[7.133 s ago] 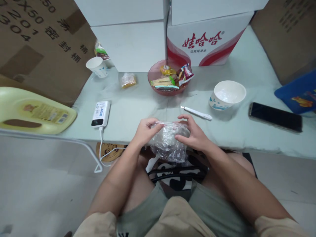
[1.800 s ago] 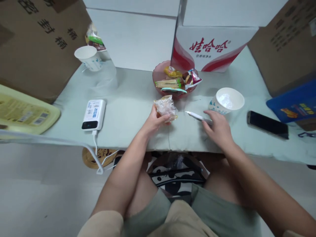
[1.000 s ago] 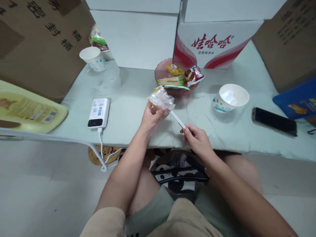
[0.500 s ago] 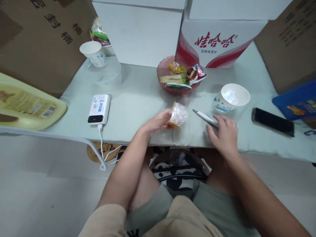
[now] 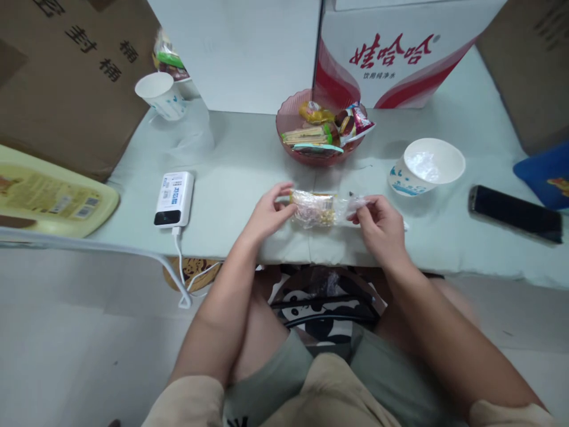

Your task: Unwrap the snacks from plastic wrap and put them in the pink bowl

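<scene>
My left hand (image 5: 272, 212) is closed around the left end of a small package (image 5: 313, 209) in crinkled clear plastic with yellow edges, just above the table's front part. My right hand (image 5: 380, 224) pinches a loose flap of clear plastic film (image 5: 355, 204) stretching from the package's right end. What is inside the wrapping is too blurred to name. Beneath the right hand lies the slim white tool, mostly hidden, with only its white end (image 5: 405, 226) and dark tip (image 5: 351, 194) showing.
Behind the hands stands a pink bowl (image 5: 288, 148) of wrapped snacks. A paper cup (image 5: 406, 181) with crumpled plastic and a black phone (image 5: 513, 213) are at right. A power bank (image 5: 174, 198), another paper cup (image 5: 162, 98) and a yellow jug (image 5: 53, 196) are at left.
My right hand has left the white tool, moved left and taken hold of the plastic film. In my left hand the package has turned and its wrapping now stretches rightward. The view has shifted slightly.
</scene>
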{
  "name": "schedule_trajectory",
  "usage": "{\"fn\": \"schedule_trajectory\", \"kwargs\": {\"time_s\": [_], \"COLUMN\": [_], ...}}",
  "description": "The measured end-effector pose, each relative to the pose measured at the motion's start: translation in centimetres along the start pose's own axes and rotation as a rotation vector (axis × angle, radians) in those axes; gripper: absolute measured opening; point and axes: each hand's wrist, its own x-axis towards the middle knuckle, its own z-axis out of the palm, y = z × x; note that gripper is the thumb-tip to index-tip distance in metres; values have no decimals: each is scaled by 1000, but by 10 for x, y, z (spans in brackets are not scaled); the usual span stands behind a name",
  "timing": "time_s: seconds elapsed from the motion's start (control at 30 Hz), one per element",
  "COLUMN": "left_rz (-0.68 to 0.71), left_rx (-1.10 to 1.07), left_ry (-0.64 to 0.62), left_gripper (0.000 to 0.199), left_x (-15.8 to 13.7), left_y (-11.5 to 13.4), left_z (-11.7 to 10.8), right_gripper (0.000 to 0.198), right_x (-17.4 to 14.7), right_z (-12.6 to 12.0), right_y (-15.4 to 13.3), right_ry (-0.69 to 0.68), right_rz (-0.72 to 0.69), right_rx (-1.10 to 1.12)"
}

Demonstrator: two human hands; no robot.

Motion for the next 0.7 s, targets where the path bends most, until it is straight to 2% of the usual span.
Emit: {"fn": "schedule_trajectory", "kwargs": {"time_s": [0.07, 0.13, 0.2, 0.3, 0.4, 0.47, 0.53, 0.6, 0.7], "left_rz": [112, 222, 293, 316, 304, 338, 385, 394, 317], "left_rx": [130, 250, 336, 344, 260, 264, 308, 321, 184], "left_ry": [121, 82, 0, -5, 51, 37, -23, -49, 48], "left_gripper": [53, 56, 49, 18, 15, 17, 24, 18, 10], "left_x": [1, 2, 3, 6, 9, 9, 9, 8, 9], "left_y": [-3, -4, -4, -4, -4, -3, -2, -1, 2], "left_z": [4, 11, 20, 30, 32, 31, 31, 33, 38], "right_gripper": [17, 15, 20, 46, 57, 49, 33, 17, 5], "right_x": [2, 4, 4, 4, 2, 1, 0, 0, 1], "right_z": [1, 1, 1, -3, -6, -6, -5, -3, -4], "right_y": [11, 21, 27, 28, 24, 23, 23, 23, 22], "right_ry": [4, -12, -37, -85, -185, -226, -218, -190, -134], "right_rz": [54, 68, 47, -59, -211, -310, -372, -375, -328], "right_rx": [43, 58, 76, 67, -31, -90, -106, -100, -74]}}
